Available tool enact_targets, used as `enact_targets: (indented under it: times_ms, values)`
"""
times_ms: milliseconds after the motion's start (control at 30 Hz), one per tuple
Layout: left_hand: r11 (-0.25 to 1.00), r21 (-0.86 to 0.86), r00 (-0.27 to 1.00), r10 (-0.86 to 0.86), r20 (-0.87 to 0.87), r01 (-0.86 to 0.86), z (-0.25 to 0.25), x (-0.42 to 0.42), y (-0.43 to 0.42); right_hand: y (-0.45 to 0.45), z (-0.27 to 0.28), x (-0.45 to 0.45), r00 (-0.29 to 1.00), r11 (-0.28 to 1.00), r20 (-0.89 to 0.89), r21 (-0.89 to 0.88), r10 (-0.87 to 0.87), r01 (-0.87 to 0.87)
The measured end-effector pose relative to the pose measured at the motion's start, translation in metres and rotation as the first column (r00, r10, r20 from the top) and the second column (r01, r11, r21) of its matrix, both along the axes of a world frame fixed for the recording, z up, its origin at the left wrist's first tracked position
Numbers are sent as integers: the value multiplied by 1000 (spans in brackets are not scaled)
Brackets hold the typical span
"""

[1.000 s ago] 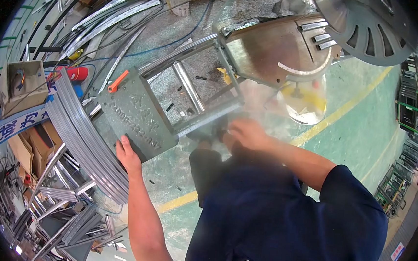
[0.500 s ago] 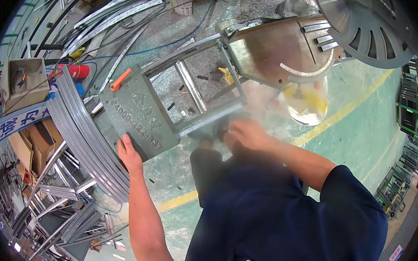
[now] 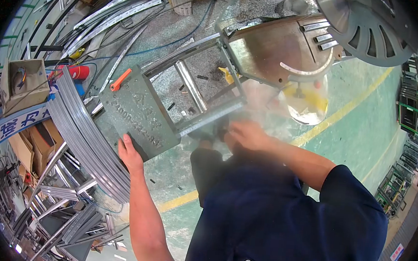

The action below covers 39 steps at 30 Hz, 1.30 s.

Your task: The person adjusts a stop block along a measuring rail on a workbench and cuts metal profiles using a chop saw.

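Observation:
My left hand (image 3: 131, 155) lies at the near corner of a grey metal plate (image 3: 139, 117) with raised lettering, fingers stretched out. Right beside it runs a bundle of long grey metal profiles (image 3: 81, 130). An orange lever (image 3: 120, 79) is on the plate's far edge. My right hand (image 3: 250, 135) hangs in front of my body, below the ruled rail (image 3: 212, 118) of the frame. Its fingers look curled in, and haze on the lens hides whatever may be in them. Inside the frame lies a shiny roller (image 3: 191, 86).
A cutting machine with a round slotted guard (image 3: 373, 40) and brown metal table (image 3: 269, 49) stands at the upper right. An open box with wires (image 3: 23, 84) sits at left. Metal offcuts (image 3: 71, 223) pile up at lower left. Scraps litter the floor.

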State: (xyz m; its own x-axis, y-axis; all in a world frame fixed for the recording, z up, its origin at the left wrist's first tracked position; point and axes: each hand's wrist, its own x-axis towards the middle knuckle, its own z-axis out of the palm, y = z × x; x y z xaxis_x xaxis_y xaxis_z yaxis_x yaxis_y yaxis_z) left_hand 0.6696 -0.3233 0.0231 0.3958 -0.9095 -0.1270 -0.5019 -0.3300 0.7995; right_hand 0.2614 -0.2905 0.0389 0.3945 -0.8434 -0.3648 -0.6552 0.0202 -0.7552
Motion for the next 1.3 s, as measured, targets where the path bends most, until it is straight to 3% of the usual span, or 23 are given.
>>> enact_targets:
  times_ms: [367, 500, 633, 700, 1133, 1300]
  values:
    - [999, -28, 1000, 16, 9, -15, -3, 1, 2, 8, -17, -2, 1000, 1000, 7, 18, 13, -13]
    - [999, 38, 999, 30, 17, -31, -5, 5, 2, 11, -24, -5, 1000, 999, 15, 22, 24, -24]
    - [999, 41, 998, 33, -60, -31, -3, 2, 1, 12, -30, -6, 999, 1000, 35, -6, 27, -27]
    - [998, -43, 996, 35, -85, -39, 0, -3, 0, 12, -30, -6, 999, 999, 31, 31, 36, -37]
    - [998, 50, 999, 46, -19, -45, 6, -2, 0, 12, -30, -5, 997, 997, 16, -18, 77, -77]
    - [999, 7, 998, 49, -25, -48, 8, -5, -1, 10, -27, -4, 997, 996, 4, -15, 83, -83]
